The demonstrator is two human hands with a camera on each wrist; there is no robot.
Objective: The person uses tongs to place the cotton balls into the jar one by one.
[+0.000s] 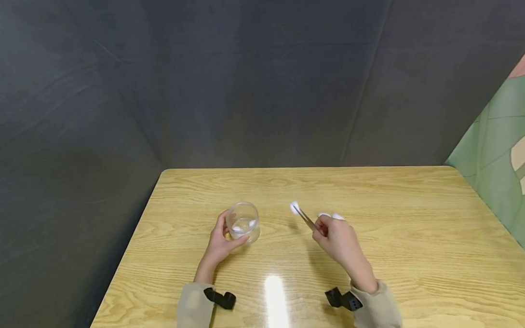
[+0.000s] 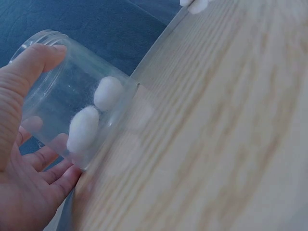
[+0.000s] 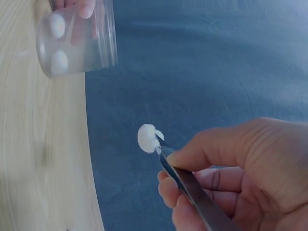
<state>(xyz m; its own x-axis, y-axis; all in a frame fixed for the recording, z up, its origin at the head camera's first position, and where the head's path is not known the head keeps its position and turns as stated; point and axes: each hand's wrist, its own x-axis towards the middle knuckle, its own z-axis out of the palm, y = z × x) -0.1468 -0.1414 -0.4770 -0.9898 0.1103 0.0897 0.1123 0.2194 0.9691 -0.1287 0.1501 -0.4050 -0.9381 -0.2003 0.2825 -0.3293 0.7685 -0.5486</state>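
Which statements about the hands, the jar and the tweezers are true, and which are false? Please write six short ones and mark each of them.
1. The left hand holds a clear jar. True.
2. The jar is empty. False: it contains two cotton balls.
3. The right hand holds tweezers. True.
4. The tweezers' tips hold nothing. False: they pinch another cotton ball.
5. White pieces show just beyond the right hand in the head view. True.
6. The hands work above a black surface. False: the table has a light wood pattern.
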